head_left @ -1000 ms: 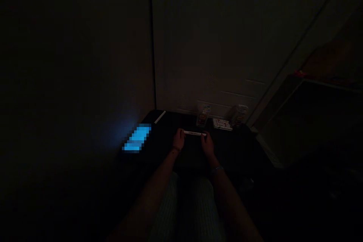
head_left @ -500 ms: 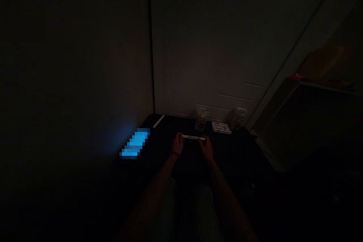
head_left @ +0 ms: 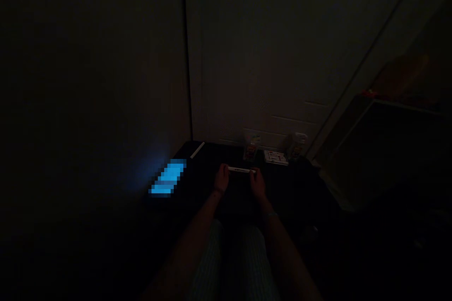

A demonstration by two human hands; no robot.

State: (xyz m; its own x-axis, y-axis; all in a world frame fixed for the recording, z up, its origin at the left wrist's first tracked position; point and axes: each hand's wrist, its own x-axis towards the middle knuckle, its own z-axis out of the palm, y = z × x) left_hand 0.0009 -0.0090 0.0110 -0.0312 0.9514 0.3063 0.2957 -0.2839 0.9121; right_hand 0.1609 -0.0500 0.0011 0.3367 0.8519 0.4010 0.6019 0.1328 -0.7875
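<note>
Bare forearms, thin bracelet on right wrist, greenish legwear with lengthwise lines

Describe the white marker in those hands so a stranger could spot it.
Find the dark tabletop against the wall, with a blue rectangle glowing at its left. Over its middle, the left hand and right hand grip a white marker, one at each end. Unlike the white stick near the back-left corner, it is held and shows dark markings.
</note>
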